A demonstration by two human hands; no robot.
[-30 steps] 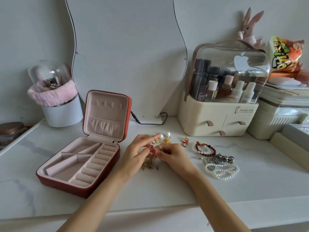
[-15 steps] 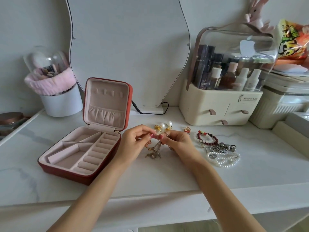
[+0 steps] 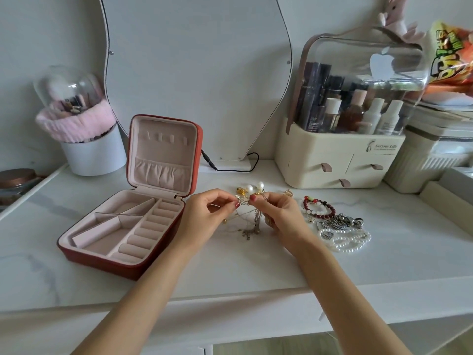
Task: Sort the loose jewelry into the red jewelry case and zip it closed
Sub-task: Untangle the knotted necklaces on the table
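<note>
The red jewelry case (image 3: 102, 260) lies open on the white marble tabletop at the left, lid upright, its pink compartments bare. My left hand (image 3: 204, 219) and my right hand (image 3: 281, 216) meet just right of the case, both pinching a tangle of thin chain necklaces (image 3: 252, 224) that dangles down to the tabletop. Behind my fingers lie pearl earrings (image 3: 253, 188) and a small gold ring (image 3: 288, 192). To the right lie a red bead bracelet (image 3: 318, 207), silver pieces (image 3: 340, 221) and a pearl bracelet (image 3: 345, 242).
A white cup with brushes and a pink band (image 3: 89, 139) stands back left. A mirror (image 3: 194, 73) with a black cable leans on the wall. A cream cosmetics organizer (image 3: 337, 155) and ribbed boxes (image 3: 422, 160) fill the back right. The table's front edge runs below my forearms.
Both hands have lifted the chains slightly off the tabletop and keep working at them between the fingertips. The camera has tilted down a little.
</note>
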